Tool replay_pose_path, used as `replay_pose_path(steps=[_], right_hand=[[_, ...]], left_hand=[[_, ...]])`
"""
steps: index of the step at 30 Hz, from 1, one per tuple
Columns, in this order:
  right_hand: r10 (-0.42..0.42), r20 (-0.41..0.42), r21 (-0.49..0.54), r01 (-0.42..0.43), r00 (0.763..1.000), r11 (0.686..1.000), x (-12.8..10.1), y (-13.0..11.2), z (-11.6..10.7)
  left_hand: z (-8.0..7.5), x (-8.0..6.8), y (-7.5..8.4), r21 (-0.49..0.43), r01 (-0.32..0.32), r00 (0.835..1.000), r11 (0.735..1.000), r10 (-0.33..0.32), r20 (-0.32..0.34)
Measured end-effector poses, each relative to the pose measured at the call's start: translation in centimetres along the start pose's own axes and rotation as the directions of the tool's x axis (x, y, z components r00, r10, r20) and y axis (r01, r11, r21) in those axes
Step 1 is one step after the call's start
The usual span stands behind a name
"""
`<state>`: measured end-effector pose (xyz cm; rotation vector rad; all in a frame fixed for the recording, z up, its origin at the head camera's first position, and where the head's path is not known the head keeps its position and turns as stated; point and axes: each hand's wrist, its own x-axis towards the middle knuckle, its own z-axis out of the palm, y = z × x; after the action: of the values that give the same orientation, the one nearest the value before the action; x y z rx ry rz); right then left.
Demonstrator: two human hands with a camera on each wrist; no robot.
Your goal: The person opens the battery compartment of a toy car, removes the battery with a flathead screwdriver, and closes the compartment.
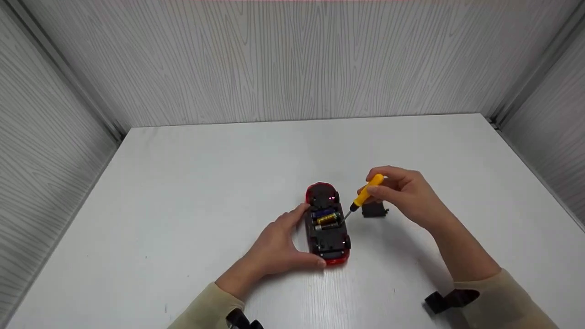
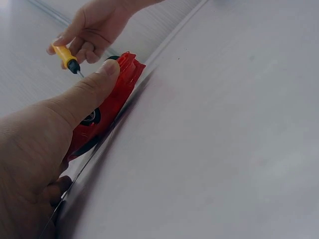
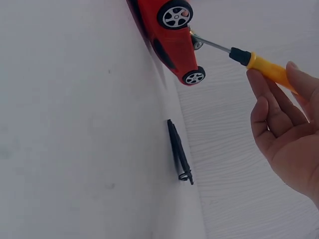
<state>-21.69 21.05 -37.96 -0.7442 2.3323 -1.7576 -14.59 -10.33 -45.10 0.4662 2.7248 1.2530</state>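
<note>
A red toy car (image 1: 325, 244) lies wheels up on the white table, its black underside showing. Batteries (image 1: 327, 218) sit in its uncovered battery compartment: one blue, one gold and one darker. My left hand (image 1: 279, 246) grips the car from the left, thumb at the near end and fingers along the far left side. Between thumb and fingers, my right hand (image 1: 404, 194) pinches the yellow handle of a screwdriver (image 1: 367, 192). The metal tip slants down into the compartment's right edge, beside the darker battery. In the right wrist view the screwdriver shaft (image 3: 213, 44) reaches the car's underside.
A small black battery cover (image 1: 374, 210) lies on the table right of the car, below the right hand. Wood-grain panels (image 1: 292, 59) stand behind the table (image 1: 205, 183) and along both sides.
</note>
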Motion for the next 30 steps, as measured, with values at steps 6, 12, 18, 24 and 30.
replay_pose_path(steps=[6,12,18,24,30], right_hand=[[-0.055,0.012,-0.173,0.057,0.998,0.983,-0.6,-1.9,1.0],[-0.049,0.022,-0.189,0.053,0.999,0.981,-0.5,-1.8,1.1],[0.003,0.023,-0.059,-0.001,1.0,0.998,0.0,-0.2,0.2],[0.097,0.008,0.009,-0.097,0.995,0.995,0.3,0.9,-0.1],[0.085,0.0,0.073,-0.085,0.996,0.994,0.3,1.2,-0.1]], left_hand=[[-0.1,0.1,0.1,-0.005,0.0,1.0,1.0,0.0,0.001],[0.0,0.2,-0.1,0.009,-0.006,1.0,1.0,0.006,-0.002],[0.0,0.1,-0.1,0.002,-0.01,1.0,1.0,0.01,-0.004],[0.0,0.0,-0.1,0.006,-0.001,1.0,1.0,0.001,-0.002],[0.1,0.0,-0.1,-0.008,0.001,1.0,1.0,-0.001,0.0]])
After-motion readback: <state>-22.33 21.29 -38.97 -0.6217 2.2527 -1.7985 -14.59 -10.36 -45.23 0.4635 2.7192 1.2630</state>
